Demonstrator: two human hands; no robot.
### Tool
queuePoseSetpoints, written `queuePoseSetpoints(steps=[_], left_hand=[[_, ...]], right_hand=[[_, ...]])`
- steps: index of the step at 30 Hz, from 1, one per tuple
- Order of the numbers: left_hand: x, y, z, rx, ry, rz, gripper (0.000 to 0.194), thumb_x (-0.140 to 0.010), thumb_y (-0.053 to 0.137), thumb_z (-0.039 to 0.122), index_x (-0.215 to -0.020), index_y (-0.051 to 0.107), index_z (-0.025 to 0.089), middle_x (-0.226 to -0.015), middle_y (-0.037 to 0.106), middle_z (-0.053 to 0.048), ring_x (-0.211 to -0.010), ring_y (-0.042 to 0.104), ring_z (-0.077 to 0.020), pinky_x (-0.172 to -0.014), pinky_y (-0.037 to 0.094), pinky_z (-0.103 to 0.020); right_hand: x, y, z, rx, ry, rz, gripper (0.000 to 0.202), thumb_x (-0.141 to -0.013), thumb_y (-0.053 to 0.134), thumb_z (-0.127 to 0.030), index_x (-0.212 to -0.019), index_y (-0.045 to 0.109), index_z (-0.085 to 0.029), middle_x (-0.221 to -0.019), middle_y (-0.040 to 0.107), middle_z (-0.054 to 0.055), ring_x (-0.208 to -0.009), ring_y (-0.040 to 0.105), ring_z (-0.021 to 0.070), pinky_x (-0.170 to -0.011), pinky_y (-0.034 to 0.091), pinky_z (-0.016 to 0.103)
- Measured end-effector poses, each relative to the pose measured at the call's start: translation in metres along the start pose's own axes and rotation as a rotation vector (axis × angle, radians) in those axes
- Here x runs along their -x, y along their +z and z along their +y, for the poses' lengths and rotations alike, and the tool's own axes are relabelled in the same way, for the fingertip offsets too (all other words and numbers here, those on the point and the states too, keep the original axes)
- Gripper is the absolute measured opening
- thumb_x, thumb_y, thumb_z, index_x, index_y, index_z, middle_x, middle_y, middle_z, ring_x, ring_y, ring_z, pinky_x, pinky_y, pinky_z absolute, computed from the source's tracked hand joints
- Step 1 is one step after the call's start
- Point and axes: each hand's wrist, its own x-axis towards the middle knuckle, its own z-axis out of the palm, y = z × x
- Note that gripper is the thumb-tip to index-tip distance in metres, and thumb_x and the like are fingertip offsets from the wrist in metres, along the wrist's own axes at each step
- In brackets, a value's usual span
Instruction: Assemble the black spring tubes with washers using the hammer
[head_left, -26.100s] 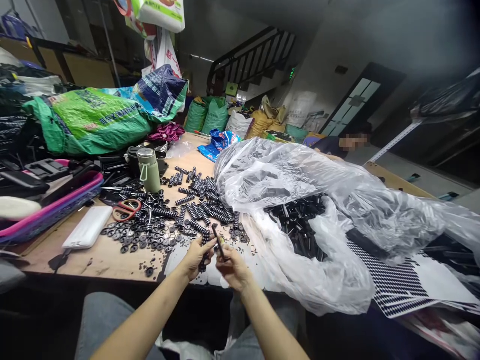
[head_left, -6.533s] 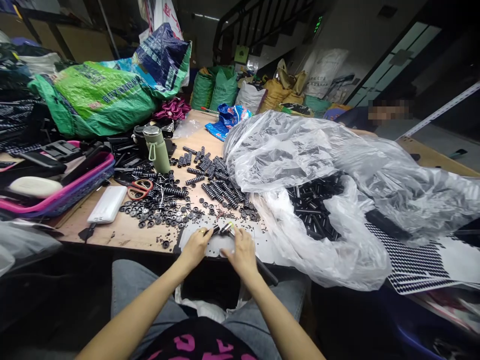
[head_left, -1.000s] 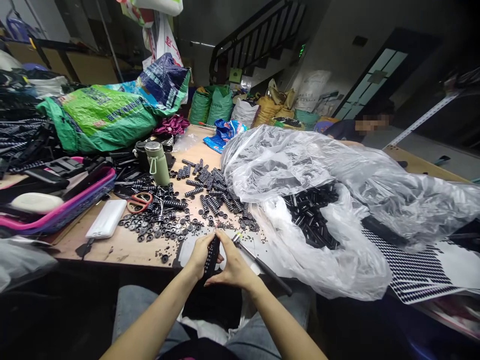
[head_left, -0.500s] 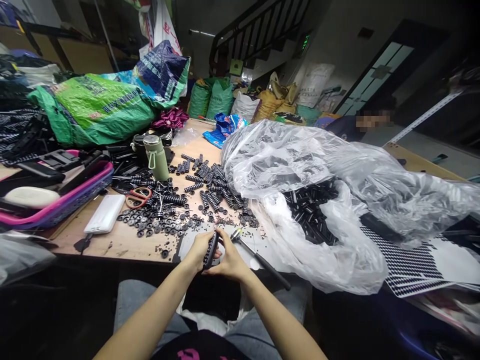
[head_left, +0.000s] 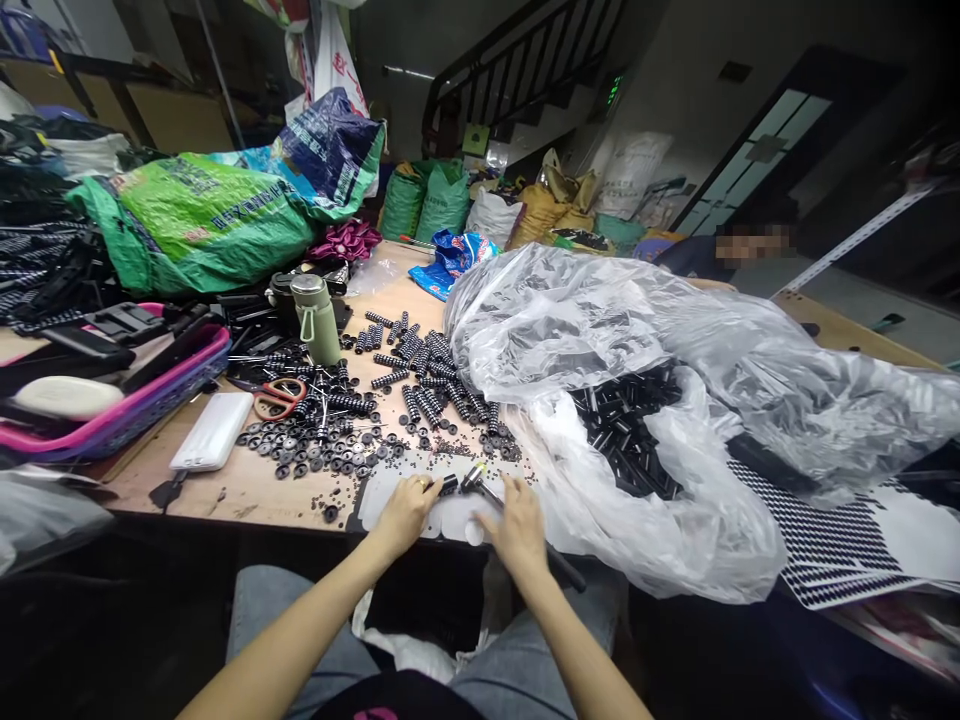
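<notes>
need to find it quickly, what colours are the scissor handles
The scissor handles are orange-red and black, shown best in the head view.

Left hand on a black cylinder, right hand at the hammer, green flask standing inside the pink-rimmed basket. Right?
Not the flask: the head view shows the green flask outside the pink-rimmed basket, to its right among black parts. Left hand on a black cylinder, right hand at the hammer: correct.

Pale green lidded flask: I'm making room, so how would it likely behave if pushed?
The pale green lidded flask stands tall and narrow, so a high push may tip it. Its rounded body could then roll until its loop catches.
</notes>
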Motion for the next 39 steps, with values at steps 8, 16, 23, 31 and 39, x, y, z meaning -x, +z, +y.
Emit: queuePoseSetpoints(steps=[8,16,23,31,39], left_hand=[[0.004,-0.01,-0.002,-0.194,0.095,0.024,0.041,-0.078,0.036,0.004,-0.115,0.047,0.017,-0.099,0.058,-0.009,-0.095,0.049,-0.021,-0.082,0.035,-0.041],[0.009,0.011,0.017,-0.263,0.032,0.049,0.041,-0.083,0.035,0.021,-0.121,0.042,0.01,-0.118,0.05,-0.013,-0.116,0.038,-0.0239,-0.098,0.023,-0.044],[0.014,0.035,0.028,-0.23,0.047,0.057,0.056,-0.08,0.032,0.025,-0.13,0.023,0.001,-0.131,0.034,-0.019,-0.124,0.025,-0.0245,-0.101,0.02,-0.043],[-0.003,0.003,0.03,0.026,-0.081,-0.114,0.031,-0.079,0.033,0.012,-0.102,0.055,0.015,-0.089,0.061,-0.009,-0.086,0.055,-0.0196,-0.073,0.045,-0.031],[-0.099,-0.036,-0.043,0.239,-0.661,0.093,0.045,-0.083,0.032,0.027,-0.124,0.033,0.009,-0.109,0.052,-0.019,-0.101,0.05,-0.025,-0.082,0.039,-0.035]], right_hand=[[0.014,-0.045,0.006,-0.126,0.13,-0.164,0.032,-0.09,0.02,-0.04,-0.078,0.044,-0.021,-0.061,0.054,0.0,-0.056,0.054,0.016,-0.052,0.034,0.024],[0.021,-0.044,-0.026,-0.099,0.094,-0.306,0.036,-0.09,0.017,-0.039,-0.075,0.044,-0.02,-0.055,0.054,0.001,-0.051,0.054,0.0171,-0.048,0.03,0.023],[0.018,-0.043,-0.077,-0.18,-0.098,-0.358,0.039,-0.09,0.017,-0.037,-0.095,0.05,-0.016,-0.072,0.063,0.007,-0.06,0.058,0.017,-0.054,0.036,0.024],[0.009,-0.039,-0.049,-0.055,-0.005,-0.3,0.042,-0.09,0.015,-0.041,-0.079,0.049,-0.02,-0.063,0.061,0.002,-0.06,0.059,0.017,-0.05,0.03,0.023],[0.004,-0.017,0.026,0.171,0.15,-0.14,0.033,-0.088,0.027,-0.042,-0.071,0.046,-0.02,-0.068,0.057,0.003,-0.062,0.056,0.0181,-0.052,0.033,0.026]])
